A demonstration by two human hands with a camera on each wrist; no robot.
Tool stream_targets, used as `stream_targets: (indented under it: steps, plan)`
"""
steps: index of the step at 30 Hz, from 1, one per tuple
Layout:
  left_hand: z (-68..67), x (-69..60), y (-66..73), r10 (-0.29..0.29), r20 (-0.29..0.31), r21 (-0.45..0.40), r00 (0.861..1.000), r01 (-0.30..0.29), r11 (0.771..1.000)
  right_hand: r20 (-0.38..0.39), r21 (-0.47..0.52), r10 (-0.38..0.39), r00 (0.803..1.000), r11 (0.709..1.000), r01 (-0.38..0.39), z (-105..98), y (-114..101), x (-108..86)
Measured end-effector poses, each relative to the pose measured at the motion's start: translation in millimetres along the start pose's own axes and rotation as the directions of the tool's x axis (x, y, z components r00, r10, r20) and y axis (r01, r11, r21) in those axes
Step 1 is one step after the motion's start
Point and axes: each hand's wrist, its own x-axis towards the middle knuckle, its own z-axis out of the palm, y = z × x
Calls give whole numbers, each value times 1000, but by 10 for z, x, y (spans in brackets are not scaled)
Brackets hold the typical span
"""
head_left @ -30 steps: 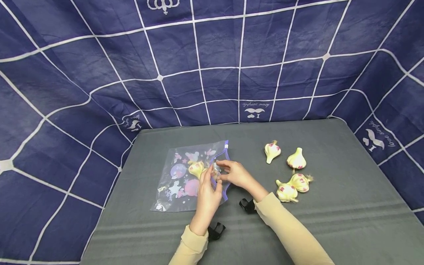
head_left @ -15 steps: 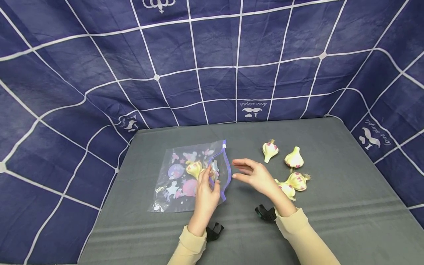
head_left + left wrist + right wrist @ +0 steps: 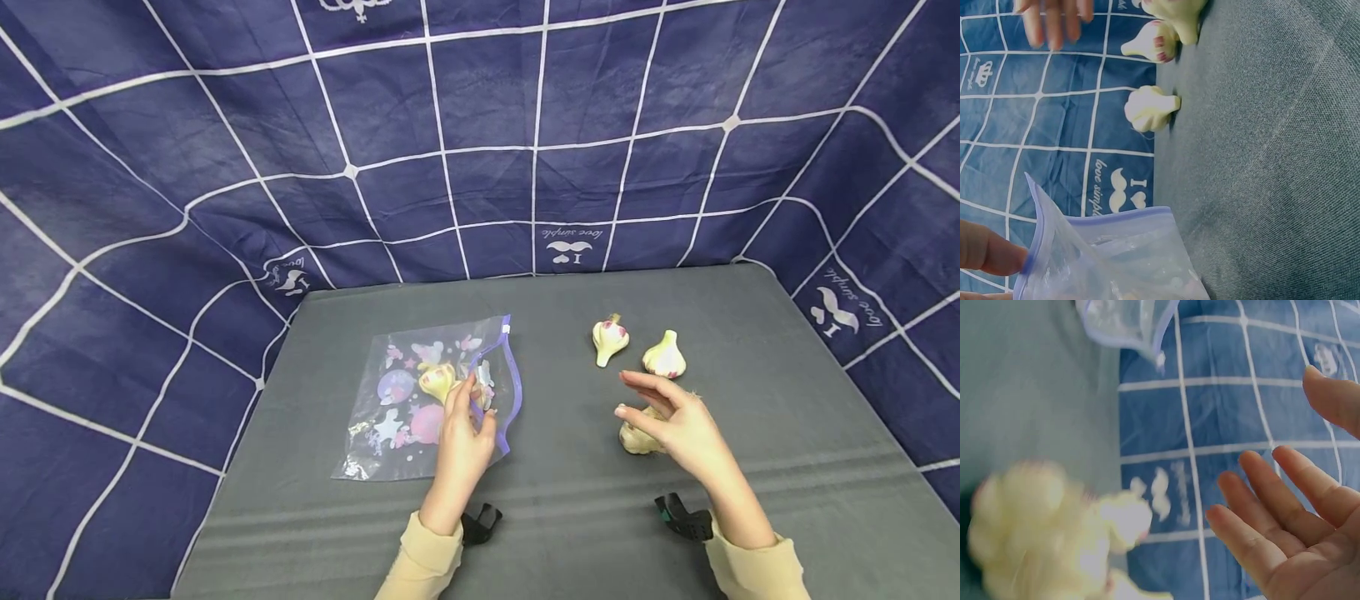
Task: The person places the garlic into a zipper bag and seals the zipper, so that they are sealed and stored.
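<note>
A clear zip bag [image 3: 375, 375] with a purple slider edge and pastel prints lies flat on the left of the table, its mouth parted toward the right. One garlic bulb [image 3: 437, 380] shows inside it. My left hand [image 3: 457, 446] pinches the upper rim of the bag's mouth between thumb and fingers, as the left wrist view shows at the purple strip [image 3: 1034, 240]. My right hand [image 3: 686, 429] hovers over the near garlic bulbs [image 3: 637, 437], fingers spread and holding nothing. It partly hides these bulbs; they look large and blurred in the right wrist view.
Farther back on the grey table [image 3: 555, 517] lie two more garlic bulbs, a purple-marked one [image 3: 611, 337] and a paler one [image 3: 664, 356]. A blue checked cloth [image 3: 495, 100] hangs behind and along both sides. Black wrist straps [image 3: 480, 525] sit below the hands.
My right hand has left the bag's mouth and moved right, over the near garlic bulbs. My left hand has kept its hold on the bag; the mouth now gapes wider.
</note>
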Motion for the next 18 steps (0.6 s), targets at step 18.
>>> stream_targets:
  steps: [18]
  plan:
    - [-53,15,-18,-127,54,-99,990,132,986,-81,-120,154,985,979,-163,-46,421,-284]
